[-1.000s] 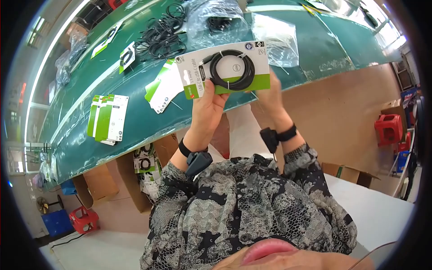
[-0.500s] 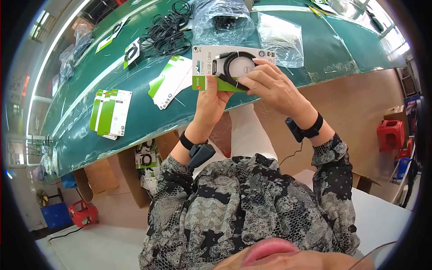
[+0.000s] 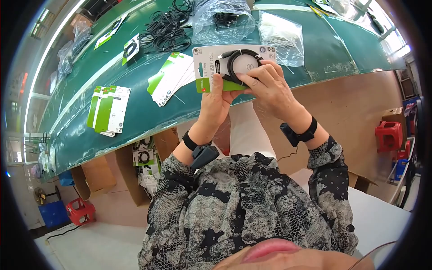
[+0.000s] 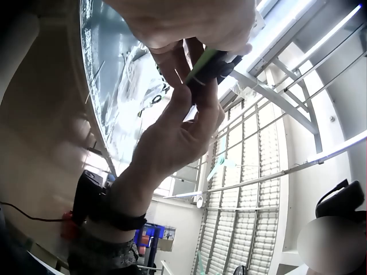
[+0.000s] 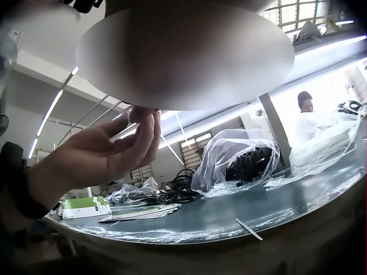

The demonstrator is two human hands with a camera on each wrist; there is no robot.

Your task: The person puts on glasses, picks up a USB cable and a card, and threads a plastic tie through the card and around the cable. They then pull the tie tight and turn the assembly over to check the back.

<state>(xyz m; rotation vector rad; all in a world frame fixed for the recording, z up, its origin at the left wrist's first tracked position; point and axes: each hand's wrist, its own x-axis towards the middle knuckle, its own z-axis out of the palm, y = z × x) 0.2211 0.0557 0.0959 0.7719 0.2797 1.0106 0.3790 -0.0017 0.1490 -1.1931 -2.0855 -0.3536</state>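
Note:
In the head view a white and green card (image 3: 206,67) is held up over the table's front edge, with a coiled black cable (image 3: 233,63) on its face. The left hand (image 3: 216,105) grips the card's lower left part, thumb on the front and fingers behind. At the right side the right hand (image 3: 274,92) pinches the coil and card with bent fingers, covering part of the coil. The left wrist view shows the right hand (image 4: 172,137) at the card's green edge (image 4: 202,66). In the right wrist view the left hand (image 5: 103,154) shows, the card hidden.
On the green table (image 3: 135,112) lie two groups of cards (image 3: 118,110) (image 3: 168,81), a tangle of black cables (image 3: 164,33), a plastic bag of dark cables (image 3: 222,22) and a bag of white ties (image 3: 281,38). Below stands a cardboard box (image 3: 130,175). Another person (image 5: 308,117) is across the table.
The right hand came up from beside the card and took hold of the coil and card's right part. The card shifted slightly right; since half a second ago the hands have barely moved.

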